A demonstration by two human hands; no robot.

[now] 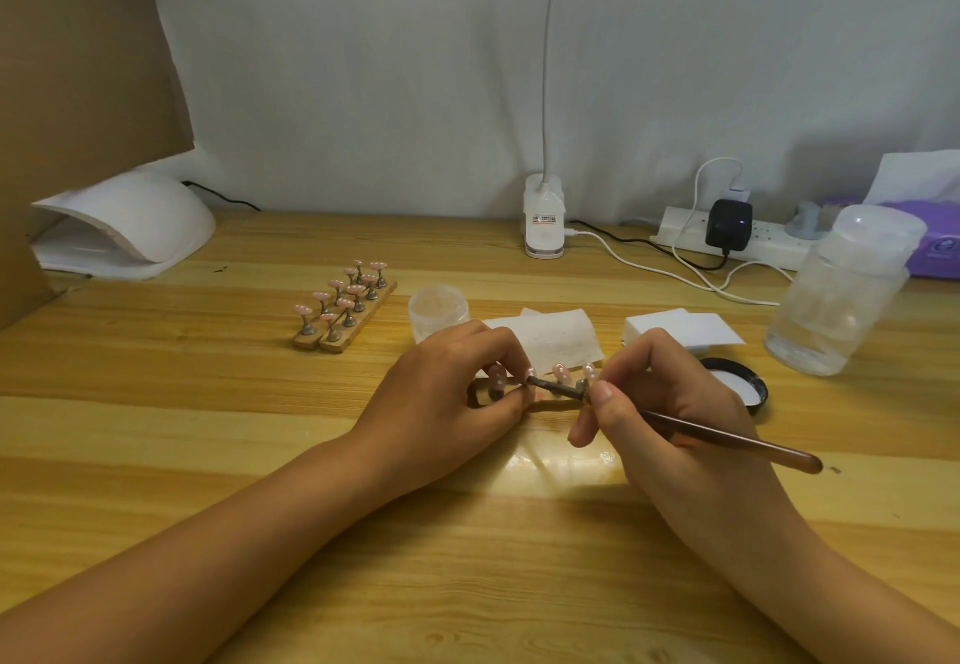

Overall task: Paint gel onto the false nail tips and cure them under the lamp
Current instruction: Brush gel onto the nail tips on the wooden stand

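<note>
My left hand point(452, 398) pinches a small stand with a pink dotted nail tip point(497, 377) at the table's middle. My right hand point(670, 403) holds a brown-handled gel brush point(727, 437) like a pen, its tip touching a nail tip by my left fingertips. Two more pink tips on stands point(571, 377) sit between my hands. A wooden holder with several pink tips point(345, 307) stands to the left. The white curing lamp point(130, 226) sits at the far left. A small gel jar point(439, 312) stands behind my left hand, its black lid point(737, 382) lying to the right.
A white clip desk lamp point(544, 219) stands at the back centre, with a power strip point(737, 237) and cables to its right. A clear plastic jar point(844, 294), white pads point(680, 330), a wipe point(561, 338) and a purple tissue pack point(935, 242) lie on the right. Cardboard point(78, 65) leans at the left.
</note>
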